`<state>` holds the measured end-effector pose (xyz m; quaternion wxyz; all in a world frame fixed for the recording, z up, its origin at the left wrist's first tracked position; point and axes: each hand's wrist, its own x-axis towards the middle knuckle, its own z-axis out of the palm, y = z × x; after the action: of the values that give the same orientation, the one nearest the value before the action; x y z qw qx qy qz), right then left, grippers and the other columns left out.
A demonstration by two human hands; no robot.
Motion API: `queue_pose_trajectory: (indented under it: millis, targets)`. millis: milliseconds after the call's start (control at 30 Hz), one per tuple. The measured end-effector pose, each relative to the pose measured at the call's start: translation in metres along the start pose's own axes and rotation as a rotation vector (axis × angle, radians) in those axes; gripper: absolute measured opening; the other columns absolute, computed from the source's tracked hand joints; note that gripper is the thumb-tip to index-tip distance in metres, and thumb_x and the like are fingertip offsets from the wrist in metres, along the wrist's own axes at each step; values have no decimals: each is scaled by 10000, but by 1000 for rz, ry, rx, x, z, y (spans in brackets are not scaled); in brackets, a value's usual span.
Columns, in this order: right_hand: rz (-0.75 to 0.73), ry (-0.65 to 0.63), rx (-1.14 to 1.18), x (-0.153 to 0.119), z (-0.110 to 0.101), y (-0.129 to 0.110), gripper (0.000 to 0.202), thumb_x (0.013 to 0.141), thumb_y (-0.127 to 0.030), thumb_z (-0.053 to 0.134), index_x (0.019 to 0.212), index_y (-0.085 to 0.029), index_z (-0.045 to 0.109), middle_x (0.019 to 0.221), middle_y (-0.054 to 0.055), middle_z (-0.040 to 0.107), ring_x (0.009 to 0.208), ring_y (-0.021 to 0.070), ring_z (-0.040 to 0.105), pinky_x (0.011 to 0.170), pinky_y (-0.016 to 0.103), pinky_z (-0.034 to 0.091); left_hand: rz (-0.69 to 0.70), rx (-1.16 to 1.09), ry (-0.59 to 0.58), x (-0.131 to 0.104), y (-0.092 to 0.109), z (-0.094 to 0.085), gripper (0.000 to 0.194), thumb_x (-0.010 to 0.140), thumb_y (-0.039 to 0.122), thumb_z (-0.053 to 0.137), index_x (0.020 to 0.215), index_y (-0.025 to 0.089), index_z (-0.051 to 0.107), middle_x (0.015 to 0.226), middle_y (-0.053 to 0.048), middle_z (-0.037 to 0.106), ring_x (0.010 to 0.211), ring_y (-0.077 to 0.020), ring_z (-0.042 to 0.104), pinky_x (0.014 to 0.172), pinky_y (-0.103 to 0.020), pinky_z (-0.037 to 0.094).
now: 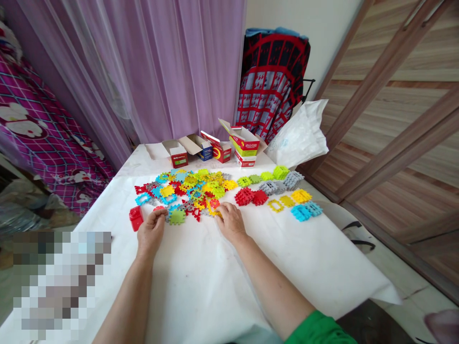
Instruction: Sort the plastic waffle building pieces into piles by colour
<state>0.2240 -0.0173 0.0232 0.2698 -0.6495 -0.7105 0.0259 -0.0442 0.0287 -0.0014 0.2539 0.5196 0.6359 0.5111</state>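
A mixed pile of flat toothed plastic pieces (190, 184) in red, yellow, blue, green and grey lies mid-table. At its near left edge my left hand (151, 232) is closed, with a red piece at its fingertips, beside a red block (136, 218). My right hand (231, 222) touches the pile's near right edge, fingers bent over a yellow piece (211, 208); its grip is unclear. To the right are sorted stacks: red (244, 196), grey (293, 180), green (280, 172), yellow (301, 196) and blue (306, 211). A light green square (177, 217) lies between the hands.
Opened small boxes (178, 156) stand along the back of the white-covered table (201, 277), with stacked red and green boxes (245, 143) at their right. A white plastic bag (299, 134) sits at the back right corner. Wooden cabinet doors (387, 124) rise at the right.
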Motion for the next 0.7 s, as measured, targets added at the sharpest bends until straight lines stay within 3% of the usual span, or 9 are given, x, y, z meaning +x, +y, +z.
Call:
queue_pose_trajectory:
  millis: [267, 433, 533, 633, 700]
  targets:
    - [-18, -6, 9, -2, 1, -2, 132, 820, -273, 640, 941, -223, 647, 1208, 73, 621, 1084, 240, 552, 925, 369, 424, 6, 23, 0, 0, 1, -1, 255, 759, 411, 583, 922, 256, 702, 936, 4, 753, 921, -209, 690, 931, -356, 512]
    - [-44, 171, 173, 0, 5, 5, 125, 885, -257, 537, 937, -210, 642, 1123, 90, 664, 1064, 209, 585, 933, 341, 444, 0, -33, -4, 0, 1, 1, 234, 754, 387, 589, 917, 257, 695, 908, 6, 752, 904, -200, 689, 911, -347, 525]
    - [52, 260, 336, 0, 6, 9, 197, 905, -295, 469, 917, -209, 645, 955, 73, 699, 913, 187, 636, 831, 294, 496, -3, -38, -12, -1, 1, 2, 232, 761, 379, 578, 922, 255, 692, 910, 3, 751, 895, -201, 687, 908, -357, 530]
    - [155, 208, 488, -1, 8, 14, 260, 911, -359, 440, 890, -218, 659, 819, 32, 711, 739, 167, 650, 705, 259, 518, 24, -35, -10, -1, -1, 2, 230, 770, 369, 572, 932, 256, 690, 918, 4, 753, 904, -198, 683, 908, -353, 532]
    - [163, 154, 518, -2, 9, 16, 267, 902, -363, 448, 873, -228, 676, 798, 21, 719, 727, 167, 657, 706, 259, 523, 59, -25, -9, -1, -4, 2, 225, 777, 363, 573, 939, 260, 690, 914, 11, 754, 898, -192, 681, 900, -340, 535]
